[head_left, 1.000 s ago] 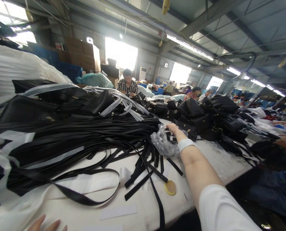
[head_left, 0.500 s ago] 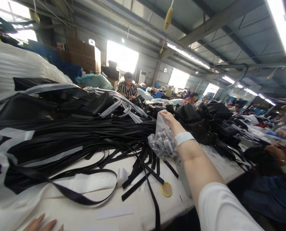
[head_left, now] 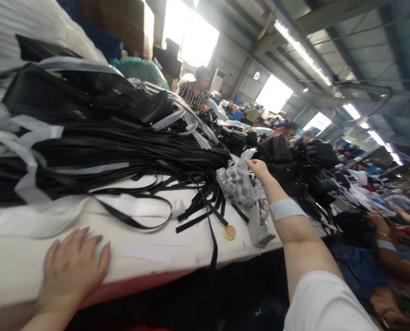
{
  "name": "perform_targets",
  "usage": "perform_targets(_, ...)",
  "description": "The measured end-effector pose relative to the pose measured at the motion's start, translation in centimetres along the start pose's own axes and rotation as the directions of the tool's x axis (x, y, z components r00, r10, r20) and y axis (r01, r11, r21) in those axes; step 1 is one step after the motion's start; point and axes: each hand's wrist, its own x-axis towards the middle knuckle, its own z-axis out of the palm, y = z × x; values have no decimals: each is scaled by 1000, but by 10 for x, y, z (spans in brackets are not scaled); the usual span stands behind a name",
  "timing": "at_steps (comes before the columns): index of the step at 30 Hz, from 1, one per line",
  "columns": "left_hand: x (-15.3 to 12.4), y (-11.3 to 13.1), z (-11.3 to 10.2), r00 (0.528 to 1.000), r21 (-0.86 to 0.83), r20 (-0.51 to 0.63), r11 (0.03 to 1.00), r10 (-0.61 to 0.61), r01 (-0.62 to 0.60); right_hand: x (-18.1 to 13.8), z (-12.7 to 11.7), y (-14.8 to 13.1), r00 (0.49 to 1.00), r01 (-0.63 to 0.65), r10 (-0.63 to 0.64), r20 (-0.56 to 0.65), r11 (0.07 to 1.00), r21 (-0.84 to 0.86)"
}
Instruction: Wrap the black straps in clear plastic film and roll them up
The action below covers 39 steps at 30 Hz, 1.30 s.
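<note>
My right hand point(head_left: 257, 168) reaches forward over the table and pinches the top edge of a clear plastic bag point(head_left: 239, 184) that holds many small grey-silver pieces, too blurred to name. My left hand point(head_left: 74, 262) lies flat on the white tabletop point(head_left: 129, 271) near its front edge, fingers spread, with nothing in it. Between the hands are short black strips point(head_left: 200, 209) in a loose heap beside the bag. A round yellow-edged roll point(head_left: 228, 232) sits near the front edge. A long black strap point(head_left: 132, 223) curls across the table.
A thick bundle of black straps point(head_left: 132, 147) runs across the table, with black bags point(head_left: 98, 101) piled behind. More black bags point(head_left: 277, 151) stand beyond my right hand. A person in a striped shirt point(head_left: 194, 94) works at the back; a co-worker's arm point(head_left: 384, 234) is at the right.
The view has tilted and dropped. My left hand now shows fully, flat on the table. My right hand still grips the plastic bag, whose top is now lower and folded.
</note>
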Motion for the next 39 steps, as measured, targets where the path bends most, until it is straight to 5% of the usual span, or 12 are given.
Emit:
perform_targets(3, 4, 11, -11, 997, 156, 11, 985, 72, -73, -44, 20, -4, 986, 89, -100, -133, 992, -85)
perform_targets(7, 2, 5, -9, 996, 177, -26, 981, 90, -84, -114, 61, -34, 835, 431, -452, -312, 892, -139)
perform_targets(11, -1, 1, -6, 994, 183, -55, 979, 99, -87, -182, 110, -73, 736, 676, -677, -1, 735, 40)
perform_targets(14, -2, 0, -5, 994, 194, -59, 978, 94, -80, -216, 149, -92, 683, 665, -662, 308, 738, 111)
perform_targets(20, -5, -3, -3, 994, 215, -63, 974, 91, -75, -237, 193, -93, 793, 448, -430, 431, 892, 65)
perform_targets(25, -6, -2, -3, 996, 188, -54, 980, 75, -64, -258, 168, -83, 901, 393, -409, 146, 911, 127)
perform_targets(27, -7, -1, -4, 997, 172, -41, 984, 62, -54, -275, 152, -80, 906, 393, -415, 88, 899, 195)
perform_targets(31, -7, -2, -3, 999, 145, -28, 989, 34, -29, -316, 137, -71, 887, 378, -423, 185, 895, 235)
perform_targets(39, -11, -3, -4, 999, 186, -26, 982, 43, -37, -348, 167, -42, 860, 462, -482, 166, 874, 149)
